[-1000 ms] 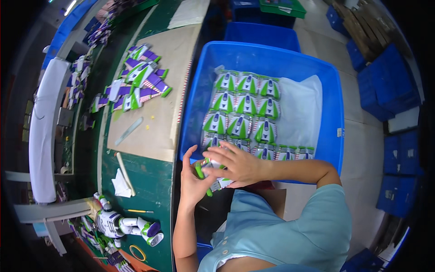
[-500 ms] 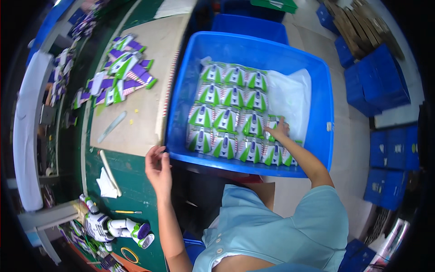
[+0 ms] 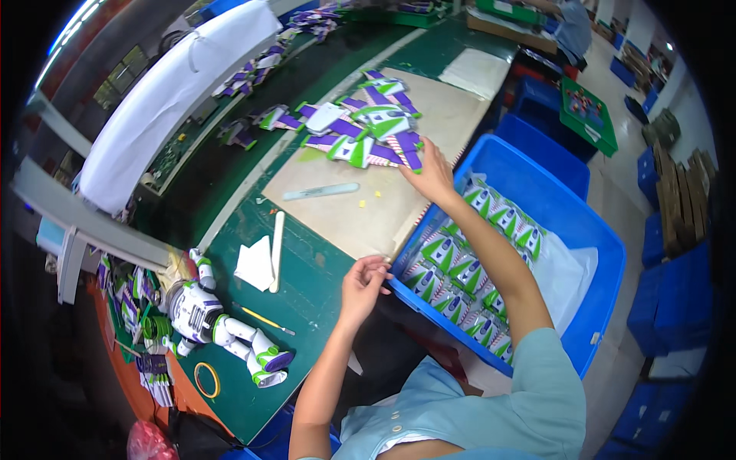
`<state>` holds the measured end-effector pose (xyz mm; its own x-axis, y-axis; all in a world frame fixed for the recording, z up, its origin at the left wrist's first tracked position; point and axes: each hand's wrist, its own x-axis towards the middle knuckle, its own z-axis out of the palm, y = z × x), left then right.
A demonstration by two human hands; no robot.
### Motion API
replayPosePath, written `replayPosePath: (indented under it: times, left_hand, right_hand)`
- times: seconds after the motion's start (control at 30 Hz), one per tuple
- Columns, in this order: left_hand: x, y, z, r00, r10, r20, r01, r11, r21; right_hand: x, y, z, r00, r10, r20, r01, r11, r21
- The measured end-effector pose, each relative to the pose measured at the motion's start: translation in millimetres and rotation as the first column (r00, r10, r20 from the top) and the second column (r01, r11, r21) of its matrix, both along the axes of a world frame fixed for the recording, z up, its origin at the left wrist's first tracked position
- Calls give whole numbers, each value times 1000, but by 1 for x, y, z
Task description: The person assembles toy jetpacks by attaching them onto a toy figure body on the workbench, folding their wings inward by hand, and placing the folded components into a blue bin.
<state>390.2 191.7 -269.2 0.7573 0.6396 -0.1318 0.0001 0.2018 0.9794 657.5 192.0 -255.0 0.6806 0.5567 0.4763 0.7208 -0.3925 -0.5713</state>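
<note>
My right hand (image 3: 431, 175) reaches over the tan board (image 3: 330, 218), thumb and fingers apart around the tip of a purple toy wing (image 3: 409, 153). That wing belongs to a loose pile of purple, white and green winged toy parts (image 3: 356, 126). Loosely bent, the fingers of my left hand (image 3: 363, 288) are near the board's front corner and the tub's rim, with nothing visible in them. Beneath my right forearm stands a blue tub (image 3: 608, 295) holding rows of white and green winged parts (image 3: 466, 270), partly hidden by the arm.
On the green table (image 3: 307, 268) lie a flat pale tool (image 3: 320, 192), a white stick (image 3: 277, 253), white paper (image 3: 254, 263), a yellow-handled tool (image 3: 268, 320), a tape roll (image 3: 206, 380) and an assembled toy figure (image 3: 195, 310). A white lamp shade (image 3: 180, 100) overhangs the left; another person (image 3: 573, 31) is far right.
My right hand has left the parts in the tub and moved left to the pile on the board. The view has turned left; my left hand remains near the board's corner.
</note>
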Motion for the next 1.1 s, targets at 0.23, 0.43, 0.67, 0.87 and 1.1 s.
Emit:
replayPosePath:
  times: [0.23, 0.43, 0.67, 0.87, 1.1]
  left_hand:
    - [7, 12, 14, 981, 167, 97, -153, 979, -133]
    - [18, 17, 15, 967, 139, 215, -140, 990, -10]
    - [-107, 1, 74, 975, -210, 70, 220, 946, -237]
    - [-219, 4, 100, 975, -54, -217, 60, 998, 19]
    - [-259, 31, 93, 722, 678, 138, -670, 635, 385]
  right_hand:
    - [-27, 12, 10, 987, -24, -157, 39, 995, 92]
    - [-177, -72, 50, 754, 579, -311, -578, 809, 106]
    - [-90, 0, 113, 894, 448, 4, -402, 798, 448]
    - [-123, 23, 97, 699, 687, -200, -624, 722, 299]
    - [-218, 20, 111, 640, 736, -221, -652, 672, 350]
